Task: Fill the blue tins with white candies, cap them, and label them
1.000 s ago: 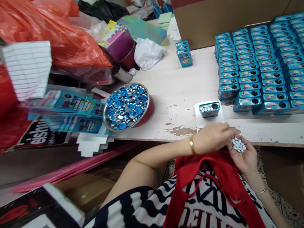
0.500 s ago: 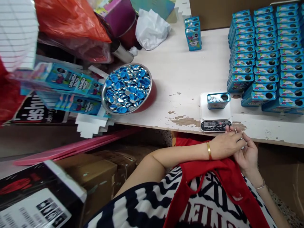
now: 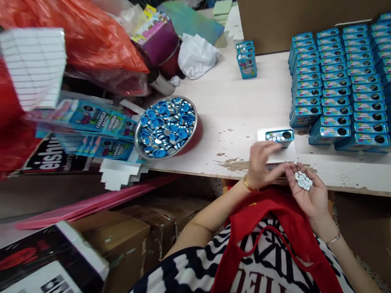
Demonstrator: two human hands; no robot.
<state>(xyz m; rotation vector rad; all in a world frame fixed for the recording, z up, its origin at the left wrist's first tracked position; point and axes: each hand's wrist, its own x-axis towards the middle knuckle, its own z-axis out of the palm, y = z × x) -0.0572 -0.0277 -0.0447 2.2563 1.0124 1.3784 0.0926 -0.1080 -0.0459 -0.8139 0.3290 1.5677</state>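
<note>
My right hand (image 3: 311, 199) is cupped palm up and cradles several small white candies (image 3: 303, 181). Over the near side of the scale, my left hand (image 3: 261, 167) has its fingers apart and a little blurred, with its thumb by the right palm. I see nothing in the left fingers. A blue candy tin (image 3: 285, 142) stands on the white kitchen scale (image 3: 291, 154), with white candies showing at its open top. The left hand partly hides the scale and its display.
Rows of blue tins (image 3: 332, 101) fill the right side of the table (image 3: 226, 101). More tins (image 3: 247, 67) stand at the back. On the left is a bowl (image 3: 198, 130) heaped with blue and silver caps (image 3: 168, 126), beside crumpled white paper (image 3: 197, 57).
My hands have come apart. The left hand has moved left and up toward the tin; the right has opened, showing the candies in its palm. The view has shifted slightly.
</note>
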